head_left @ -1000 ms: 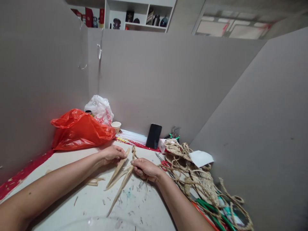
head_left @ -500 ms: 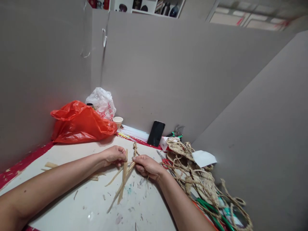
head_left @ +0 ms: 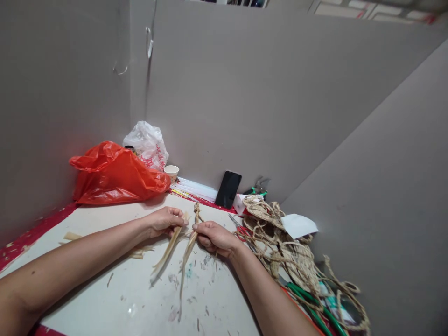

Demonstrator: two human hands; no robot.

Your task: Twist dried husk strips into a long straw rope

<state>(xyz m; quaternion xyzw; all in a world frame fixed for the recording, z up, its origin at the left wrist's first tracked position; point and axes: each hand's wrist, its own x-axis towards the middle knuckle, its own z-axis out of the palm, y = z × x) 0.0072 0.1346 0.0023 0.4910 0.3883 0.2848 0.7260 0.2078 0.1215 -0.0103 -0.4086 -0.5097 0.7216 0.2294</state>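
My left hand (head_left: pixel 170 221) pinches a dry, straw-coloured fibre strip (head_left: pixel 169 249) whose loose end hangs toward me over the white board (head_left: pixel 140 298). Close beside it, my right hand (head_left: pixel 213 238) grips a short twisted cord (head_left: pixel 196 215) just below its knotted top. Loose fibre strands (head_left: pixel 186 261) trail down from under the right fingers. A small gap separates the two hands. More dry strips (head_left: pixel 138 253) lie on the board, partly hidden behind my left forearm.
An orange plastic bag (head_left: pixel 119 179), a white bag (head_left: pixel 149 142) and a paper cup (head_left: pixel 171 172) stand at the back left. A phone (head_left: pixel 228 189) leans on the grey wall. Scissors (head_left: pixel 241 227), coiled rope pieces (head_left: pixel 297 261) and green-handled tools (head_left: pixel 308 303) crowd the right.
The strip in my left hand has swung left, away from the strands under my right hand; before, they crossed. The right hand's strands now hang more steeply. The view has tilted slightly down.
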